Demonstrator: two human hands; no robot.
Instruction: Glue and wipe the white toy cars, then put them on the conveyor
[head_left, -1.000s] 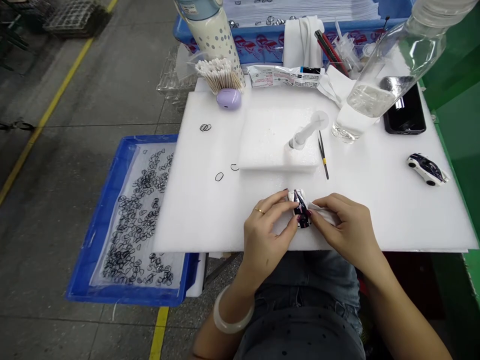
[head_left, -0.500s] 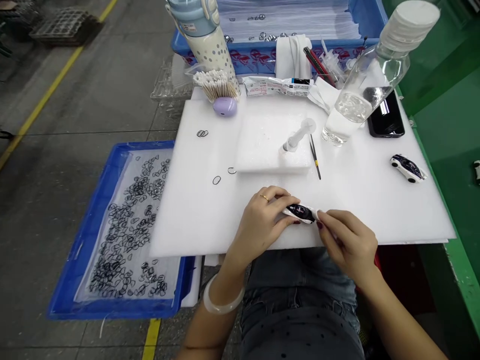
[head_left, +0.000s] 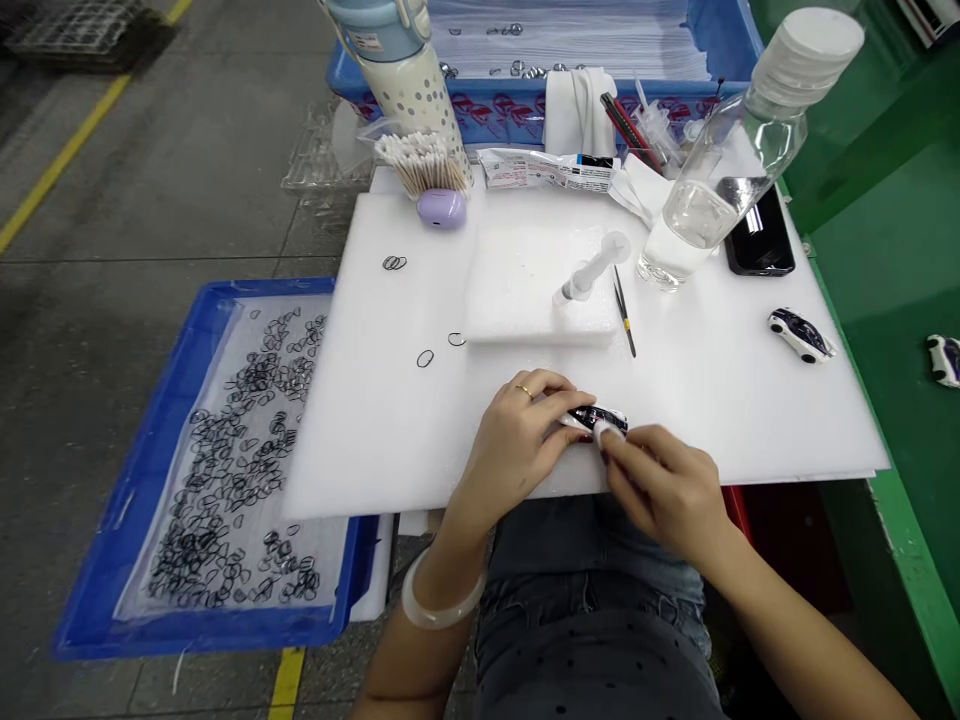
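Observation:
My left hand (head_left: pixel 529 425) is closed on a small black-and-white toy car (head_left: pixel 589 417) near the front edge of the white board (head_left: pixel 360 430). Between the fingertips of my right hand (head_left: pixel 664 475) is a small white piece, perhaps cloth or a swab (head_left: pixel 609 430), pressed against the car's near side; its exact kind is unclear. Beyond the hands, a syringe (head_left: pixel 592 275) rests on a white foam block (head_left: pixel 517 290), with tweezers (head_left: pixel 625 315) to its right. Several thin black rings (head_left: pixel 425 358) lie to the left on the board.
A blue tray (head_left: pixel 202 290) full of black rings sits lower left. Cotton swabs (head_left: pixel 420 165), a purple case (head_left: pixel 442 208), a tube (head_left: pixel 544 170), a clear bottle (head_left: pixel 694 215), a phone (head_left: pixel 761 240) and another toy car (head_left: pixel 800 335) stand around the board. Behind is a blue bin (head_left: pixel 502 105).
My right hand has moved left, bringing the white piece from the car's right end onto its near side. My left hand still holds the car. The whole view has shifted slightly.

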